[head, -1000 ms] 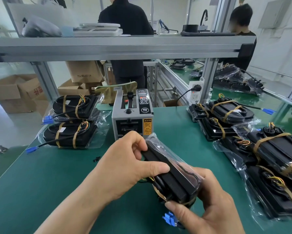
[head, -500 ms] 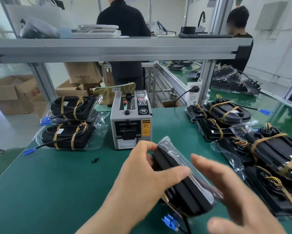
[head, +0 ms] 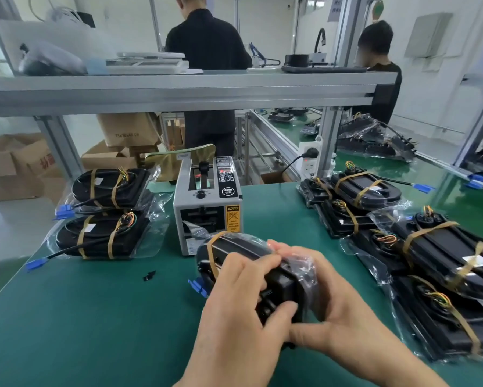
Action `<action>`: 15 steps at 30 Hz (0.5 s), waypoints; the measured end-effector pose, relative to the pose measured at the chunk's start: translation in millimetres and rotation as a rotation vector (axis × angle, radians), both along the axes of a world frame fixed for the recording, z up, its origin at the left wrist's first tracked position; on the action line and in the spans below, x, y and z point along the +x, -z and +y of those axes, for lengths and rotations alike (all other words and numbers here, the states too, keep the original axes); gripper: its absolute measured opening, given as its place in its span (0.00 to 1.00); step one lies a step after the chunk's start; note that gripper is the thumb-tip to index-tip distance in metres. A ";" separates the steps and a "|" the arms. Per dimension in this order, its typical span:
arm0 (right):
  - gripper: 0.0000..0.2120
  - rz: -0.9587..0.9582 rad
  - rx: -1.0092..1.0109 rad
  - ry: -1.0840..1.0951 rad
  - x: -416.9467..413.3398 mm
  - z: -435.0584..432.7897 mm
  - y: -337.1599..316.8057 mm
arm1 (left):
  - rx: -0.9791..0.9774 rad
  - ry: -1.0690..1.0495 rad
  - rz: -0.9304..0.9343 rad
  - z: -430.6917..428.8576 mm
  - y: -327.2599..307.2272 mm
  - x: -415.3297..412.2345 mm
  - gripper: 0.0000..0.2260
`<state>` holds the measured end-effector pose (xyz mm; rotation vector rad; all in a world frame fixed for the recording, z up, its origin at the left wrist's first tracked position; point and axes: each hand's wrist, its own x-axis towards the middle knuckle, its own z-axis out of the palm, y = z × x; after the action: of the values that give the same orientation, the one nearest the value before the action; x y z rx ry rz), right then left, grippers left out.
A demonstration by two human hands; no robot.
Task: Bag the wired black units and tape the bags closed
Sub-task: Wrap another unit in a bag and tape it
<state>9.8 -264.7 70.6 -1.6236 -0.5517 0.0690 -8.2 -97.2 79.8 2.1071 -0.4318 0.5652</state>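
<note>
A black wired unit [head: 234, 250] in a clear plastic bag lies over the green bench in front of the grey tape dispenser [head: 208, 205]. My left hand [head: 240, 303] grips its near end from the left, fingers curled over the top. My right hand [head: 332, 308] holds the same end from the right, fingers wrapped around the bunched bag plastic [head: 304, 270]. A blue connector [head: 197, 286] sticks out under the unit on the left. Tan bands cross the unit's far end.
Two bagged units [head: 106, 216] lie at the back left. Several banded units [head: 419, 247], some in bags, crowd the right side. A small black piece [head: 149, 275] lies on the mat. A shelf beam [head: 178, 90] runs overhead; two people stand beyond it.
The bagged unit has swung round so its far end points at the dispenser. My right hand, open in the air before, now holds the bag end beside my left hand.
</note>
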 end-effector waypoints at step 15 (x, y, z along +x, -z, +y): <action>0.06 -0.771 -0.198 0.701 -0.3 17.7 55.5 | -0.003 -0.165 -0.064 1.0 49.3 -2.1 0.24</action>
<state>9.6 -247.0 15.2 -1.9370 -0.5221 -1.0855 -10.3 -96.2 30.6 2.1386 -0.2941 0.7304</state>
